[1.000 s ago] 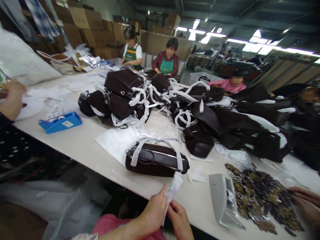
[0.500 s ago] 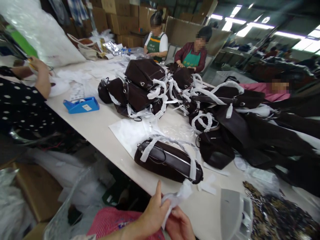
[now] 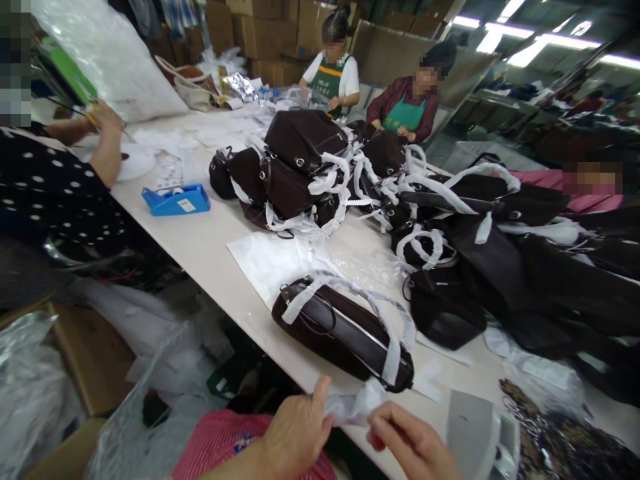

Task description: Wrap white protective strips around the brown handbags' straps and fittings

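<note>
Nearest is a pink-striped garment (image 3: 225, 443) with blue lettering, too blurred to read. Above it the left hand (image 3: 295, 427), thumb raised, grasps one end of a crumpled white strip (image 3: 350, 408). The right hand (image 3: 413, 440) has its fingers curled at the strip's other end; whether they grip it I cannot tell. To the right, a grey dispenser (image 3: 470, 427) stands on the surface (image 3: 200, 247), with a heap of chains (image 3: 575, 433) beside it. Just beyond the hands, a dark brown bag (image 3: 340, 327) lies at the near edge, its handles wrapped in white. Farther left sits a blue tape dispenser (image 3: 175, 202), its white label (image 3: 187, 205) illegible. Behind the bag are piled more dark bags (image 3: 305, 143). At the far side two co-workers wear a green apron (image 3: 327, 80) and a teal apron (image 3: 404, 115), both with writing too small to read.
</note>
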### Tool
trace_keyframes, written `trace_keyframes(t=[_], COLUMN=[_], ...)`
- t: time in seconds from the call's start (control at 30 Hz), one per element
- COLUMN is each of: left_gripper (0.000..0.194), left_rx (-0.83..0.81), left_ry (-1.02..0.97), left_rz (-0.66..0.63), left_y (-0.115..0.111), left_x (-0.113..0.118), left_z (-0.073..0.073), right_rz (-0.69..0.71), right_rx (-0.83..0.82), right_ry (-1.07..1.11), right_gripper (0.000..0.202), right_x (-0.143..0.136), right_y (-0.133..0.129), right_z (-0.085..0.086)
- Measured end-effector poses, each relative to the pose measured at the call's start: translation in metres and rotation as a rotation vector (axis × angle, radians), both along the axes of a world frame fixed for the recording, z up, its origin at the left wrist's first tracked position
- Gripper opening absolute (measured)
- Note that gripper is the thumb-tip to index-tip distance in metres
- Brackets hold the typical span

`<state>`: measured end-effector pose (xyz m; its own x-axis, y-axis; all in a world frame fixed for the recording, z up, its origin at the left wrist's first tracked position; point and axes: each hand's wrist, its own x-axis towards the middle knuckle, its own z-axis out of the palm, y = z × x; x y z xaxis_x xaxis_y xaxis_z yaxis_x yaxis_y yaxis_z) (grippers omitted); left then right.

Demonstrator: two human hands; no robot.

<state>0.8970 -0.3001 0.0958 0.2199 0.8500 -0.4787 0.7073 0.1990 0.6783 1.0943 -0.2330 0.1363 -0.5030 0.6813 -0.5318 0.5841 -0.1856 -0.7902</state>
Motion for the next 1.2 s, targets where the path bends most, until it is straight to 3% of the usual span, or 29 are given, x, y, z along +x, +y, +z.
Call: trace_keyframes(t=[0.07, 0.1, 0.17, 0.23, 0.3, 0.4, 0.5, 0.73, 0.87, 1.1, 1.2], left_gripper=[0.055, 0.055, 0.055, 0.057, 0.058, 0.06, 0.064, 0.066, 0.062, 0.02, 0.016], left_rx=[0.021, 0.011, -0.037, -0.082, -0.099, -0.096, -0.097, -0.136, -0.138, -0.128, -0.131], left_ry=[-0.008, -0.012, -0.011, 0.005, 0.015, 0.011, 0.013, 0.068, 0.061, -0.047, -0.137], left_rz=[-0.004, 0.005, 0.035, 0.092, 0.147, 0.205, 0.231, 0.291, 0.344, 0.568, 0.567], left_y=[0.0, 0.0, 0.0, 0.001, 0.0, -0.001, -0.001, 0.002, 0.002, 0.003, 0.006], left_x=[0.0, 0.001, 0.002, 0.002, 0.001, 0.001, 0.003, 0.008, 0.009, 0.008, 0.003], left_z=[-0.001, -0.001, 0.0, 0.001, 0.001, -0.001, -0.003, 0.002, 0.003, 0.002, 0.003], right_rz=[0.089, 0.159, 0.261, 0.28, 0.293, 0.392, 0.448, 0.385, 0.264, 0.108, 0.088], right_rx=[0.183, 0.199, 0.039, -0.252, -0.44, -0.472, -0.51, -0.628, -0.624, -0.572, -0.557], right_ry=[0.045, 0.082, 0.133, 0.125, 0.076, -0.001, -0.07, -0.007, 0.052, 0.175, 0.237], right_gripper=[0.03, 0.026, 0.019, 0.016, 0.015, 0.007, 0.012, 0.014, 0.012, 0.023, 0.026], right_x=[-0.019, -0.03, -0.052, -0.068, -0.077, -0.084, -0.088, -0.092, -0.095, -0.096, -0.096], right_y=[0.021, 0.031, 0.049, 0.062, 0.07, 0.074, 0.072, 0.066, 0.063, 0.059, 0.057], right_z=[0.012, 0.011, -0.002, -0.023, -0.04, -0.052, -0.055, -0.071, -0.079, -0.081, -0.084])
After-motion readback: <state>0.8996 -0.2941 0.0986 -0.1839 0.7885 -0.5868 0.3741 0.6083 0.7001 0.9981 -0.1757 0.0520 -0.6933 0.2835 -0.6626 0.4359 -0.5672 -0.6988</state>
